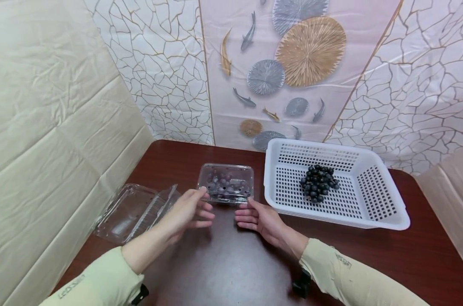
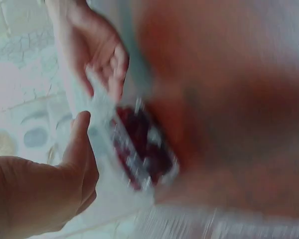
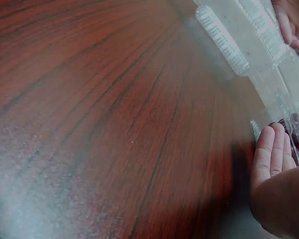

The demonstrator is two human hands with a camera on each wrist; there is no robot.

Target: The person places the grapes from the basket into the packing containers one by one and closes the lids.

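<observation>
A lidded clear plastic clamshell box (image 1: 224, 171) with dark grapes (image 1: 225, 183) inside sits at the table's middle. My left hand (image 1: 188, 212) is at its front left corner, thumb raised and fingers loosely extended. At the front right corner is my right hand (image 1: 265, 220), its fingers extended toward the left hand. Both hands are at the box's near side; whether the thumbs touch it I cannot tell. In the left wrist view the box (image 2: 139, 144) is blurred, with grapes showing through its side. The right wrist view shows my right fingers (image 3: 276, 149) partly covering the box.
A white perforated basket (image 1: 380, 187) stands at the right, holding a bunch of dark grapes (image 1: 318, 182). Left of my left hand lies an open clear clamshell box (image 1: 128, 212). A patterned cloth wall (image 1: 170, 76) rises behind the brown table (image 1: 231, 259).
</observation>
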